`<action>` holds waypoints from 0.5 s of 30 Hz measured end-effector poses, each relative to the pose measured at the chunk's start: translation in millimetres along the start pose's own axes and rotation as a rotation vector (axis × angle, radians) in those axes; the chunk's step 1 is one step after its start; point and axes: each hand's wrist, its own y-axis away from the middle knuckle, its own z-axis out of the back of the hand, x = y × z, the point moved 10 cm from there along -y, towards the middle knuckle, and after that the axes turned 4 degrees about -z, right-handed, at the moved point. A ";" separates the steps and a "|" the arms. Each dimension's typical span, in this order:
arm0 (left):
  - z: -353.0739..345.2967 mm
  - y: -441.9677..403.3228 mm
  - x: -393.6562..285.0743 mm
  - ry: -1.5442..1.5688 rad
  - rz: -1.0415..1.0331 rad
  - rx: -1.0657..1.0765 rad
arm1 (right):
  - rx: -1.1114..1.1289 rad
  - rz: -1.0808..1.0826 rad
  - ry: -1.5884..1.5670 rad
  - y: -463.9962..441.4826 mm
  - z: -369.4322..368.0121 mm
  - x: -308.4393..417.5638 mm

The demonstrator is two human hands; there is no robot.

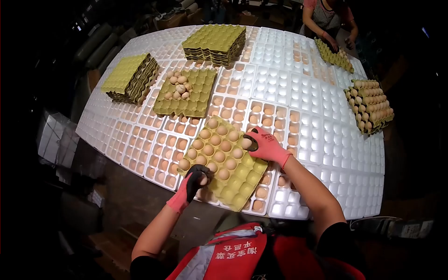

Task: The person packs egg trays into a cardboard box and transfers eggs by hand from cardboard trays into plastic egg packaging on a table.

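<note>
A yellow-green pulp egg tray (240, 183) lies tilted across white foam trays in front of me. Brown eggs (215, 140) fill its far and left cups, while the near right cups hold none. My left hand (189, 186), in a pink glove with dark fingertips, is closed on an egg (203, 180) at the tray's near left edge. At the right edge, my right hand (267, 145), gloved the same way, has its fingers round another egg (246, 143). Whether that egg still rests in its cup I cannot tell.
White foam trays (317, 140) cover the table, many with eggs. Stacked pulp trays (214, 39) and another stack (126, 77) stand farther back. A pulp tray (198, 95) bears loose eggs. Full egg trays (371, 105) sit right. A person (329, 21) handles a tray opposite.
</note>
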 end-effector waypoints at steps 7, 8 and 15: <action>-115.5 -10.6 -34.6 -1.805 -0.871 0.423 | -0.028 -0.241 -0.863 5.8 -4.3 -27.0; -114.6 -8.6 -28.9 -1.793 -0.872 0.473 | 0.013 -0.254 -0.917 2.2 -9.6 -26.4; -55.8 -42.2 -42.3 -0.590 -0.432 0.219 | 0.186 0.398 0.472 -9.2 -65.3 50.1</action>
